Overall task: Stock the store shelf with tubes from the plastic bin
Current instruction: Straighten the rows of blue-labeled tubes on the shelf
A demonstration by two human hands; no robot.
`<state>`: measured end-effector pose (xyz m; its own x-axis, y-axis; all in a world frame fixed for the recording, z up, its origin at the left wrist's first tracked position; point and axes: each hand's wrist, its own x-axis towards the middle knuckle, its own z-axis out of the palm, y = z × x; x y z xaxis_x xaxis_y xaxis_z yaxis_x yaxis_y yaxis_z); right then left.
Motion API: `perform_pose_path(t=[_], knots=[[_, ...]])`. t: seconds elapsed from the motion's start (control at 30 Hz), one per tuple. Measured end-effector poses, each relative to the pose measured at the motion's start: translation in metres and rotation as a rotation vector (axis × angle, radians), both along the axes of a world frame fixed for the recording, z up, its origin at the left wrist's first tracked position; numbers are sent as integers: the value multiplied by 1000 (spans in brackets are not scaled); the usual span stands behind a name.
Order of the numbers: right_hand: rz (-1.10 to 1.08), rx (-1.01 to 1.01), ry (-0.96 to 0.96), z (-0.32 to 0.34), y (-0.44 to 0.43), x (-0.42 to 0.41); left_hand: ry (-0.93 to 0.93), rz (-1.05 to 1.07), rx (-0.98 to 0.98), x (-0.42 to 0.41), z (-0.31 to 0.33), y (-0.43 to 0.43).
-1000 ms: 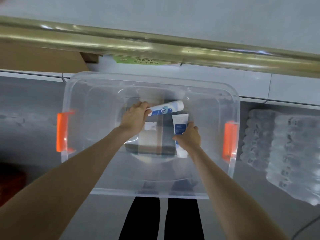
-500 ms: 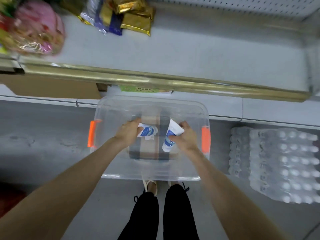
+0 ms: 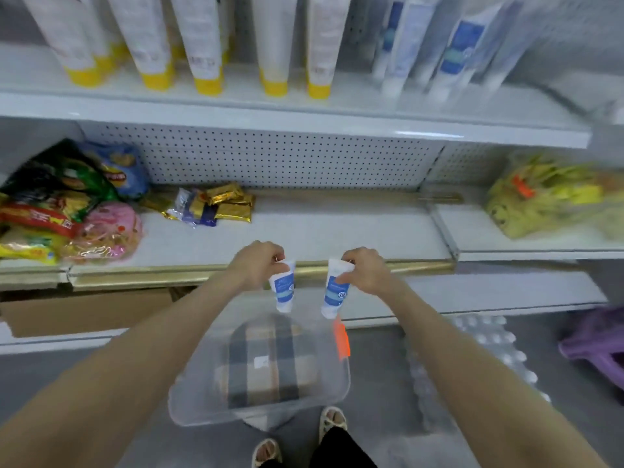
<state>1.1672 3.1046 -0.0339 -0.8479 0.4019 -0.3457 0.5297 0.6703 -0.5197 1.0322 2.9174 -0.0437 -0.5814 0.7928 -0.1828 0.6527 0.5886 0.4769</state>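
Note:
My left hand (image 3: 256, 266) grips the flat end of a white tube with a blue label (image 3: 283, 288), cap hanging down. My right hand (image 3: 366, 270) pinches a second white and blue tube (image 3: 334, 292) the same way. Both tubes hang in front of the gold edge of the middle shelf (image 3: 337, 238), above the clear plastic bin (image 3: 189, 396) on the floor. The bin shows no tubes inside, only a checked box beneath it. On the top shelf (image 3: 304, 109) stand yellow-capped tubes (image 3: 206, 45) and, at the right, blue and white tubes (image 3: 456, 52).
Snack bags (image 3: 67, 211) and gold packets (image 3: 219, 204) lie on the left of the middle shelf, a yellow bag (image 3: 547, 201) on the right section. A pack of water bottles (image 3: 479, 359) and a purple stool (image 3: 597, 342) are on the floor at the right. My feet (image 3: 332, 420) stand beside the bin.
Both hands have lifted their tubes out of the bin and up to the level of the middle shelf's edge. The view has tilted up, so that the shelves now show.

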Motion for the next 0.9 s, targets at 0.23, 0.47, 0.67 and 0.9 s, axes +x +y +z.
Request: perform_pose_path(t=[0.23,0.47,0.67,0.9], knots=[[-30,134,135,119,65,12,115,-154,183,4,113,77],[-24,242,262,201,140,33,222,-215,322,13,189,159],[26,278,296,258,230,43,253,-175,413,24,239,234],[145,287,325,313,319,37,264,-78,448,35,289,307]])
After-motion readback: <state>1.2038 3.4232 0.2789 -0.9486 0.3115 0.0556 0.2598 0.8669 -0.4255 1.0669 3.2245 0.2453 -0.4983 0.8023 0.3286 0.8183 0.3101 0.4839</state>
